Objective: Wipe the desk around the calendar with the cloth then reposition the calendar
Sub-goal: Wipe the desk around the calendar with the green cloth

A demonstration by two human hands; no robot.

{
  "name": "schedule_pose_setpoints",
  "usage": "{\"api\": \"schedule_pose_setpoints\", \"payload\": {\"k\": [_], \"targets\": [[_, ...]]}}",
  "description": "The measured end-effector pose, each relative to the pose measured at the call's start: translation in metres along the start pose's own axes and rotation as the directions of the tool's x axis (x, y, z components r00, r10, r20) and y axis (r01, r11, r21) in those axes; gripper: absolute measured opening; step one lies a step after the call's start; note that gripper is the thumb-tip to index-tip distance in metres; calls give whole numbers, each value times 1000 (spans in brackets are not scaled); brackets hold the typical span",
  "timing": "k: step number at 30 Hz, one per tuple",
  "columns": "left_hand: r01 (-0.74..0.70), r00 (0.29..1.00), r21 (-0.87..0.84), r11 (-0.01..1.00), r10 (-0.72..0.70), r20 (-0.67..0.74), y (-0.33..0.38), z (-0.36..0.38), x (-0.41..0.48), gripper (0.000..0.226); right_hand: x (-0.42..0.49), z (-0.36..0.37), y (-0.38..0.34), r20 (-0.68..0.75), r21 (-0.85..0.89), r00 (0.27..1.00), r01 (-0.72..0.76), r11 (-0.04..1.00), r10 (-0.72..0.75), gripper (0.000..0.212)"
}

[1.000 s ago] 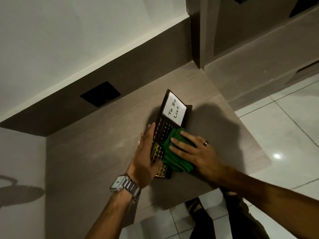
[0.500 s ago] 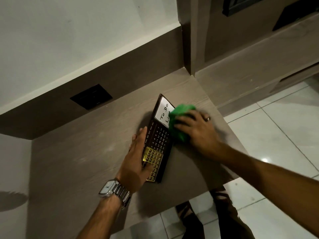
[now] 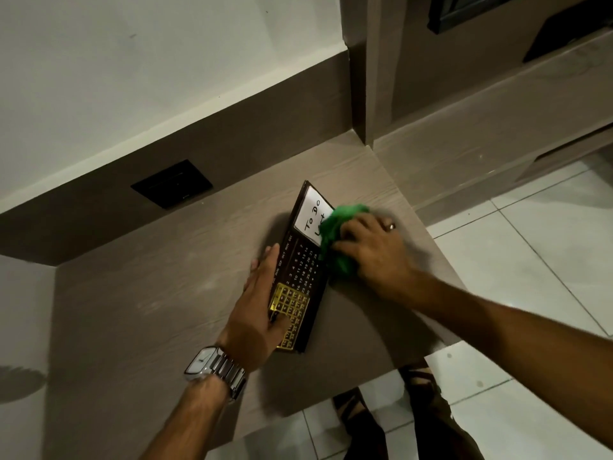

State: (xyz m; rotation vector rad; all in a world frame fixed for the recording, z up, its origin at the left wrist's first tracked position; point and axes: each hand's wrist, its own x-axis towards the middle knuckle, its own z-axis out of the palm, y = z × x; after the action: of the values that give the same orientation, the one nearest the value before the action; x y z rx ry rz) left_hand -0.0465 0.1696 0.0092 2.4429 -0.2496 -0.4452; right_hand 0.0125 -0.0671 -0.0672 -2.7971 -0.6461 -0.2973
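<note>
A dark perpetual calendar (image 3: 300,267) with a white "To Do List" card and a gold date grid stands tilted on the wooden desk (image 3: 149,310). My left hand (image 3: 257,310) grips its left edge, thumb over the gold grid. My right hand (image 3: 371,252) presses a bunched green cloth (image 3: 338,240) onto the desk right beside the calendar's right edge. The cloth covers part of the white card's corner.
A black wall socket (image 3: 171,183) sits on the brown back panel behind the desk. A vertical panel (image 3: 360,71) bounds the desk at the back right. The desk's right and front edges drop to a white tiled floor (image 3: 517,260); my feet show below.
My right hand has slid the cloth from the calendar's near end up along its right side to the far end. The left hand kept its hold on the calendar.
</note>
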Motion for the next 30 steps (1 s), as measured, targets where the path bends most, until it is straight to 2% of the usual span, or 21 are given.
{"api": "schedule_pose_setpoints", "payload": {"k": [4, 7, 9, 11, 13, 16, 18, 20, 22, 23, 25, 27, 29, 30], "targets": [[-5, 1000, -12, 1000, 5, -1, 0, 1, 0, 109, 34, -11, 28, 44, -130, 966, -246, 960, 254, 42], [-24, 1000, -27, 999, 24, 2, 0, 0, 0, 106, 25, -11, 6, 53, -68, 971, -230, 971, 234, 47], [-23, 1000, -32, 999, 23, -3, 0, 0, 1, 107, -1, -7, -26, 66, 58, 976, -209, 976, 205, 47], [-21, 1000, -27, 999, 20, -11, -1, 0, 1, 108, -35, -3, -66, 93, 178, 989, -129, 976, 113, 46], [-10, 1000, -29, 1000, 10, -15, -2, 1, 2, 110, -67, -1, -100, 135, 237, 988, 35, 971, -68, 52], [-4, 1000, -25, 1000, 3, -23, -3, 1, 2, 111, -93, -6, -121, 179, 308, 945, 210, 928, -273, 41], [-17, 1000, -35, 999, 16, -21, -2, 0, 1, 110, -94, -13, -115, 193, 379, 915, 264, 887, -355, 37], [-34, 999, -38, 999, 33, -17, -2, 0, 1, 109, -88, -22, -99, 165, 518, 943, 165, 839, -288, 46], [-27, 999, -24, 999, 26, -27, 0, 0, 0, 110, -77, -32, -78, 105, 671, 994, -39, 740, -43, 55], [-24, 999, -18, 1000, 23, -33, 1, 0, 0, 109, -70, -36, -68, 43, 715, 997, -80, 694, 71, 58], [-15, 999, -22, 1000, 14, -30, 2, 2, 0, 107, -55, -37, -61, -72, 715, 980, -79, 695, 185, 60], [-13, 1000, -29, 999, 12, -24, 2, 3, 0, 103, -41, -30, -65, -105, 650, 984, -39, 759, 141, 67], [9, 1000, 13, 1000, -9, -8, 1, 2, 1, 104, -35, -13, -70, -45, 522, 999, 8, 853, 18, 79], [32, 999, 39, 999, -32, 1, 1, 2, 2, 107, -37, -4, -70, 5, 469, 1000, -18, 883, 18, 81]]}}
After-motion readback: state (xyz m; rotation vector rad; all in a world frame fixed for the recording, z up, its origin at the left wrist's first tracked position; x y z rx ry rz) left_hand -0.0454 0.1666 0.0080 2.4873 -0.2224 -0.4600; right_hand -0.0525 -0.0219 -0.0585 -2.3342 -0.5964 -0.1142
